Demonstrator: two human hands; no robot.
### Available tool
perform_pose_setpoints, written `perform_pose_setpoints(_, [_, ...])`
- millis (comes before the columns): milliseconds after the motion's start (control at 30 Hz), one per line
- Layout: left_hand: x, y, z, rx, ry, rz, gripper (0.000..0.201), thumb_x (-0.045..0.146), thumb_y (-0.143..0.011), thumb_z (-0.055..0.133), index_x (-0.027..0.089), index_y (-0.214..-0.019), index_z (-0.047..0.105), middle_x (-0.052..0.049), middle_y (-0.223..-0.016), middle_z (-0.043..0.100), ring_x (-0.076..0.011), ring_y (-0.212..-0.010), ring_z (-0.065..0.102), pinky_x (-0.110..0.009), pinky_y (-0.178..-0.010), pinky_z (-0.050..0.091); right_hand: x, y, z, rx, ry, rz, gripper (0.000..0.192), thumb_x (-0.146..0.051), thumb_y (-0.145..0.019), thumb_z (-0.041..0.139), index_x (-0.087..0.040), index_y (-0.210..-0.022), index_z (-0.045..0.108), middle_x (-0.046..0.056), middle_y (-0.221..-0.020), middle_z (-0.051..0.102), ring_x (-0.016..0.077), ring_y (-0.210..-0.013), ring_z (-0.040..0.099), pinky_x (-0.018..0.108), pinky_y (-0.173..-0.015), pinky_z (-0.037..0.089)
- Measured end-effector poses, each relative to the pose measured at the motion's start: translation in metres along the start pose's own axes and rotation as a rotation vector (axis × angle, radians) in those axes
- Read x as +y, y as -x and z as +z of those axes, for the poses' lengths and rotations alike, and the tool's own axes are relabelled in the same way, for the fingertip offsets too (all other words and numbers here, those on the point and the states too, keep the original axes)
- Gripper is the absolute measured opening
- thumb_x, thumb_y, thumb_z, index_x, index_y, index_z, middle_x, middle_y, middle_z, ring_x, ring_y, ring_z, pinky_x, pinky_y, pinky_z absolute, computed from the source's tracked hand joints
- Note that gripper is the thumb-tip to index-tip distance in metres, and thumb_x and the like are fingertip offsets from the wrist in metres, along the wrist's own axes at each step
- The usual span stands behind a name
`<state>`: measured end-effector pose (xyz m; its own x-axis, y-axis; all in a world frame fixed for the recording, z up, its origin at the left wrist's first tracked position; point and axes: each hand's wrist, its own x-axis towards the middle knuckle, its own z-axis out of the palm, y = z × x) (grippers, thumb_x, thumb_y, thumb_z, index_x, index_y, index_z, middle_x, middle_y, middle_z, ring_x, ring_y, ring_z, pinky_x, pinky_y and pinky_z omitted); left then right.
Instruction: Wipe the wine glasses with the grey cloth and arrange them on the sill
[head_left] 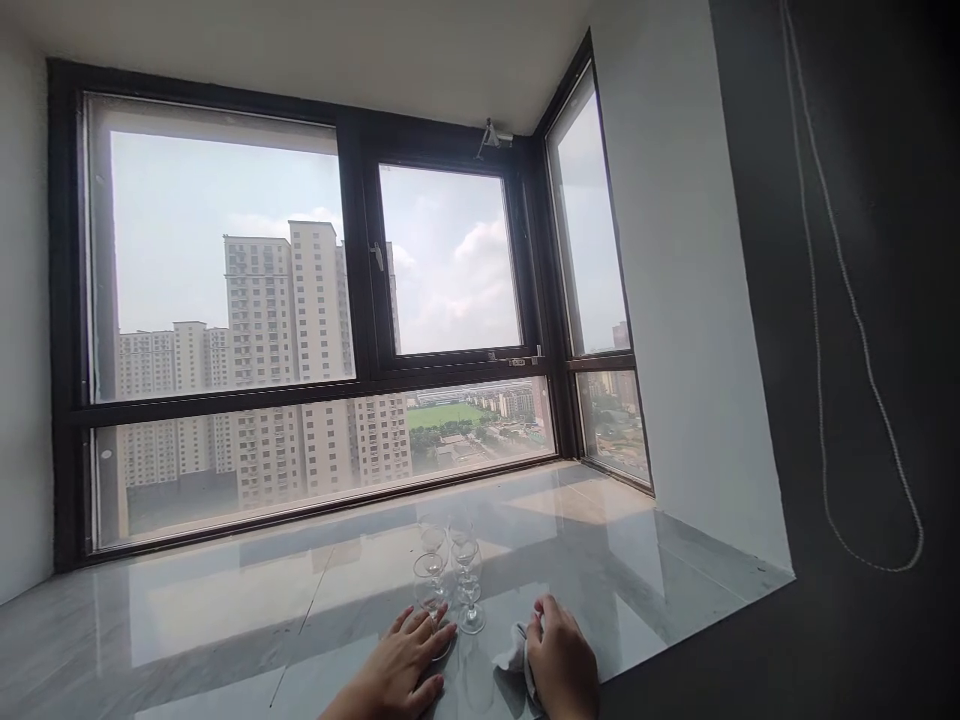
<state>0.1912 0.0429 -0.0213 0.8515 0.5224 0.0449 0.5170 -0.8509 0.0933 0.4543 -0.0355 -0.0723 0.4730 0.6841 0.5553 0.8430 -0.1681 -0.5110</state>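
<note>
Several clear stemmed glasses (pixel 466 585) stand upright, close together on the glossy stone windowsill (pixel 360 600). My left hand (pixel 401 660) lies at the nearest left glass (pixel 430 568), fingers apart and stretched over its stem and foot. Whether it grips the glass firmly is hard to see through the clear material. To the right of the glasses, my right hand (pixel 561 655) has its fingers curled around a white cloth (pixel 514 650). Part of the cloth is hidden under that hand, and some of it bunches out on the left side.
Dark-framed windows (pixel 360 385) rise behind the sill, with tall buildings outside. A white wall (pixel 675 280) bounds the right side. At far right a looped cord (pixel 862 340) hangs before a dark wall. The sill's front edge (pixel 697 630) slants at lower right.
</note>
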Motion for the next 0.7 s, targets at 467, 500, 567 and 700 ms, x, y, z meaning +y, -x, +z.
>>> perform_pose_setpoints(467, [-0.0009,-0.0018,-0.0001,-0.015,-0.037,0.014,0.066,0.064,-0.089,0.035,0.041,-0.149,0.019,-0.002,-0.157,0.022,-0.0341,-0.142,0.024,-0.056,-0.112,0.028,-0.0011,0.0002,0.0015,0.034,0.015,-0.005,0.017,-0.017,-0.090,0.042,-0.023,-0.090,0.057,0.003,-0.086,0.067,0.0156,-0.084,0.064,0.022,-0.067,0.038])
perform_pose_setpoints(500, [0.0001,-0.0018,-0.0006,-0.010,-0.043,0.006,0.066,0.064,-0.089,0.035,0.041,-0.149,0.020,-0.003,-0.156,0.024,-0.0345,-0.141,0.025,-0.056,-0.112,0.028,-0.0013,0.0001,0.0012,0.032,0.017,-0.004,0.017,-0.016,-0.090,0.042,-0.023,-0.090,0.057,0.003,-0.086,0.067,0.0154,-0.084,0.064,0.022,-0.067,0.038])
perform_pose_setpoints(567, [0.0021,-0.0015,-0.0014,-0.001,-0.051,-0.018,0.066,0.065,-0.088,0.035,0.040,-0.148,0.024,-0.004,-0.154,0.031,-0.0355,-0.140,0.027,-0.056,-0.111,0.029,-0.0015,0.0001,0.0008,0.029,0.019,-0.001,0.016,-0.016,-0.090,0.042,-0.023,-0.090,0.058,0.003,-0.086,0.067,0.0154,-0.084,0.064,0.022,-0.067,0.038])
perform_pose_setpoints(700, [0.0052,-0.0003,-0.0023,0.001,-0.037,-0.085,0.063,0.065,-0.088,0.034,0.041,-0.146,0.029,-0.005,-0.152,0.035,-0.0353,-0.138,0.030,-0.056,-0.112,0.027,-0.0010,0.0000,0.0016,0.028,0.013,0.001,0.017,-0.017,-0.091,0.042,-0.022,-0.091,0.057,0.003,-0.087,0.067,0.0155,-0.084,0.064,0.023,-0.067,0.038])
